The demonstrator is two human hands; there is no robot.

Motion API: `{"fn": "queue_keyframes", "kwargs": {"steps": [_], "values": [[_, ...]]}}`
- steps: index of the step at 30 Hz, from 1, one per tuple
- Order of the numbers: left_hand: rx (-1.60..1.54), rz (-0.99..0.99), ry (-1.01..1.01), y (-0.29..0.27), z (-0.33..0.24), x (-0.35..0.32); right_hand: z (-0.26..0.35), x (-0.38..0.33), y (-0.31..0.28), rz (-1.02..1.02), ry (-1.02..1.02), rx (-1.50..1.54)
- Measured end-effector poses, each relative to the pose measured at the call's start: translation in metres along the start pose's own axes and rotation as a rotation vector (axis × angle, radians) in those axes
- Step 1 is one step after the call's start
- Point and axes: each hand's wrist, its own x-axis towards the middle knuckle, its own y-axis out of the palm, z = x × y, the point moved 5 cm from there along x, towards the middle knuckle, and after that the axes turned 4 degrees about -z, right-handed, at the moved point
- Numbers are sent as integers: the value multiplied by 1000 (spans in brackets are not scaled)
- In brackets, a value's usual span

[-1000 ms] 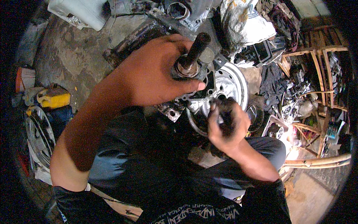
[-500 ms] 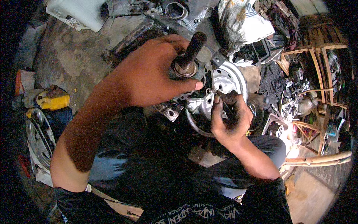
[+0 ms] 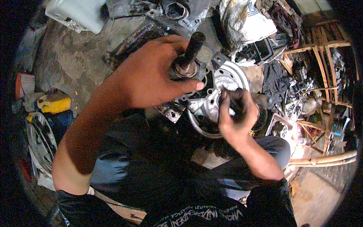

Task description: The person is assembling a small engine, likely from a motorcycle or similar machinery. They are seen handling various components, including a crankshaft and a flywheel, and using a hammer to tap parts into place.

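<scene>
My left hand (image 3: pixel 149 73) is wrapped round a dark, greasy metal part, its thumb lying on the near side. From the top of that part a dark steel shaft (image 3: pixel 194 46) sticks up, with a collar at its base. A flat metal plate with bolt holes (image 3: pixel 209 78) shows beyond my fingers. My right hand (image 3: pixel 242 117), blackened with grease, is closed with thumb and fingertips together; whatever they pinch is hidden. It hovers over a round silver wheel-like casting (image 3: pixel 241 75), just right of the plate.
A blackened metal tray (image 3: pixel 130 43) and a grey engine casing (image 3: pixel 194 19) lie beyond my hands. A white sack (image 3: pixel 245 22) stands far right, near a wooden rack (image 3: pixel 321 72). On the left are a yellow container (image 3: pixel 55 103) and a spoked wheel (image 3: pixel 39 136).
My right hand has drawn away from the plate's edge, a little to the right. My left hand keeps its grip with almost no movement.
</scene>
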Motion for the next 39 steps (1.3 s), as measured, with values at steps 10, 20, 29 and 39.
{"fn": "queue_keyframes", "kwargs": {"steps": [10,20,29,39], "values": [[8,12,-6,-2,-5,1,5,7,-1,-44,-20,8],[32,17,27,-1,-4,2,17,1,-3,9,-177,7],[-5,15,-64,-3,-5,1,-1,9,0,-22,-70,-26],[13,-16,-17,-2,-2,-1,15,8,-6,-30,-151,-51]]}}
